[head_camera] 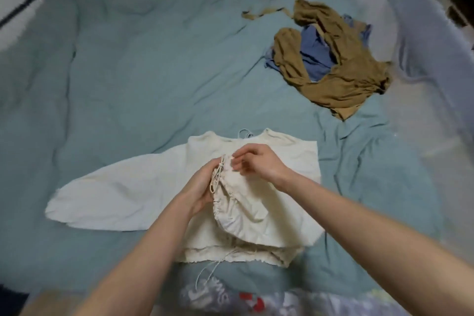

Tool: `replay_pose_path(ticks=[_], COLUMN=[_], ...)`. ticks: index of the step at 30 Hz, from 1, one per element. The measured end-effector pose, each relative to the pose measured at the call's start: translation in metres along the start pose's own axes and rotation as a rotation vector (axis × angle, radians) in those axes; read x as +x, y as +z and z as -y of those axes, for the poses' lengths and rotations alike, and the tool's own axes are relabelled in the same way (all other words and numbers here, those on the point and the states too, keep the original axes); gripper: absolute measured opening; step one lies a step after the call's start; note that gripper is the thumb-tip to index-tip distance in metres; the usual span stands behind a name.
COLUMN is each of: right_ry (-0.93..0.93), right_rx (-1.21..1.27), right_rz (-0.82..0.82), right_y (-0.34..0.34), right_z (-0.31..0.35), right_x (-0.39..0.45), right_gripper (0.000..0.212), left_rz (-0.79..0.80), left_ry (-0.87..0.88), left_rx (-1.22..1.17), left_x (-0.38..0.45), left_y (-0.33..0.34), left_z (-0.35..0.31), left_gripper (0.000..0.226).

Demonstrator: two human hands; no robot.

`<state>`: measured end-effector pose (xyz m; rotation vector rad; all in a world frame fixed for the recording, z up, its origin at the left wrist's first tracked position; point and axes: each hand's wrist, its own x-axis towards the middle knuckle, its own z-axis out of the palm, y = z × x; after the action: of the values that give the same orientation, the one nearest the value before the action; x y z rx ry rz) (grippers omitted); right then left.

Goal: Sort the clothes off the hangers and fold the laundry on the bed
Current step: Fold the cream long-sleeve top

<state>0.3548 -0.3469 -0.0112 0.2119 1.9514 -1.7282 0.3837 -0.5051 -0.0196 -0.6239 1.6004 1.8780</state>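
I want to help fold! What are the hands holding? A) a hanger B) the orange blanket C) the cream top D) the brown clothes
C: both hands, left and right, hold the gathered cuff of the cream top spread on the bed; the brown clothes lie apart, untouched.

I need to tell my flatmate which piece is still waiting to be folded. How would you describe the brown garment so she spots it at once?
Start from the grey-green bedspread and look to its far right side. There lies the crumpled tan-brown garment, loosely heaped over a blue cloth. Unlike the cream drawstring top in the hands near the front edge, it is dark, unfolded and untouched.
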Motion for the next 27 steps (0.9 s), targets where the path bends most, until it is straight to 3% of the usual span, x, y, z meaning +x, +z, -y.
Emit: replay_pose_path(ticks=[3, 6, 9, 12, 19, 23, 27], right_ry=[-0.314, -0.341, -0.276, -0.272, -0.241, -0.265, -0.183], right_rx=[-0.671, -1.035, -1.033, -1.044, -1.198, -1.27, -1.324], right_rz=[-0.02, 0.089, 0.055, -0.021, -0.109, -0.2, -0.39], right_y=[0.04, 0.08, 0.113, 0.133, 0.141, 0.116, 0.079], right_z=[-0.004, -0.011, -0.017, -0.025, -0.092, -0.127, -0.146], right_x=[0.032, 0.068, 0.101, 0.128, 0.168, 0.177, 0.189], right_gripper=[0.038, 0.046, 0.024, 0.012, 0.025, 0.033, 0.035], left_rz=[-0.032, -0.037, 0.056, -0.028, -0.339, -0.444, -0.493], left_ry=[-0.016, -0.04, -0.043, -0.05, 0.09, 0.262, 0.31], left_rx=[-0.152, -0.242, -0.187, 0.089, 0.654, 0.782, 0.965], left_x=[-0.003, 0.007, 0.018, 0.045, 0.123, 0.158, 0.185], left_y=[-0.053, -0.102, -0.143, -0.178, -0.21, -0.21, -0.205], left_z=[0.003, 0.005, 0.005, 0.019, 0.074, 0.082, 0.089], left_gripper=[0.034, 0.045, 0.06, 0.067, 0.004, 0.027, 0.032])
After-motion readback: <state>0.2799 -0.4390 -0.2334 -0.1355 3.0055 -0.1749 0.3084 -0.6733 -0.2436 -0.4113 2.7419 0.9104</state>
